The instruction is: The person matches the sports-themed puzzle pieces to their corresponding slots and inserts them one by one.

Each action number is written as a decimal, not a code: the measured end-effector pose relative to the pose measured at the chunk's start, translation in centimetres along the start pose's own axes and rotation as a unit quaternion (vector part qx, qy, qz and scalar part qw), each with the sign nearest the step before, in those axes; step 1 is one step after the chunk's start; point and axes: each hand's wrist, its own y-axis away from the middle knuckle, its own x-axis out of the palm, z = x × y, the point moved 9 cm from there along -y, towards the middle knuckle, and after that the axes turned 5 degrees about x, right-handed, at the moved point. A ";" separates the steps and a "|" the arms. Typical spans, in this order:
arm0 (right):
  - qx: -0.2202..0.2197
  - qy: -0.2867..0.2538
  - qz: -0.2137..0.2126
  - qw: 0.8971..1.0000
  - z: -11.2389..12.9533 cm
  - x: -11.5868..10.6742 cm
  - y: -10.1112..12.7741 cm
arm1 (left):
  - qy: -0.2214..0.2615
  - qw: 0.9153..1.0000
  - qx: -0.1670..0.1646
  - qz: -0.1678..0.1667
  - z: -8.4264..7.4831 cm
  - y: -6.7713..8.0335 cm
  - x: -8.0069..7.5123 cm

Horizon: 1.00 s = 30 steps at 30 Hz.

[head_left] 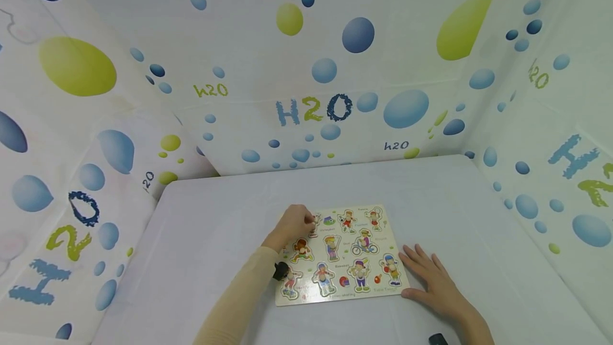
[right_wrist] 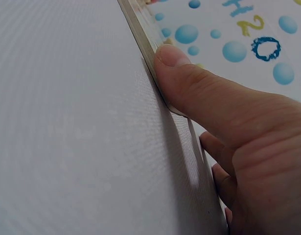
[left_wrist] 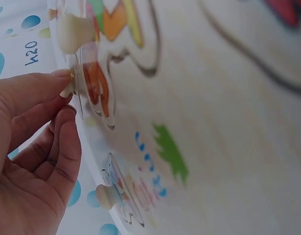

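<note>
A wooden knob puzzle board [head_left: 378, 262] with sports figures lies on the table. My left hand [head_left: 294, 225] is over its upper left corner, pinching the small pale knob [left_wrist: 67, 90] of a figure piece [head_left: 314, 226] between thumb and fingertips. That piece is partly hidden by the fingers in the head view. Other pieces stand in several rows, among them a cyclist [head_left: 365, 244] and a baseball player [head_left: 360, 274]. My right hand [head_left: 433, 284] lies with fingers spread at the board's lower right, its thumb [right_wrist: 172, 61] resting against the board's edge near the corner.
The white-covered table [head_left: 230, 217] carries the board near its front. Behind and at both sides hang white sheets [head_left: 258, 68] printed with blue and green drops. A black wrist device [head_left: 281, 271] overlaps the board's left edge; another dark device [head_left: 437, 339] is by the right wrist.
</note>
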 end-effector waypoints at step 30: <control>0.000 -0.003 0.001 1.000 0.1 0.1 0.0 | 0.022 0.999 -0.035 0.023 0.5 0.8 -0.6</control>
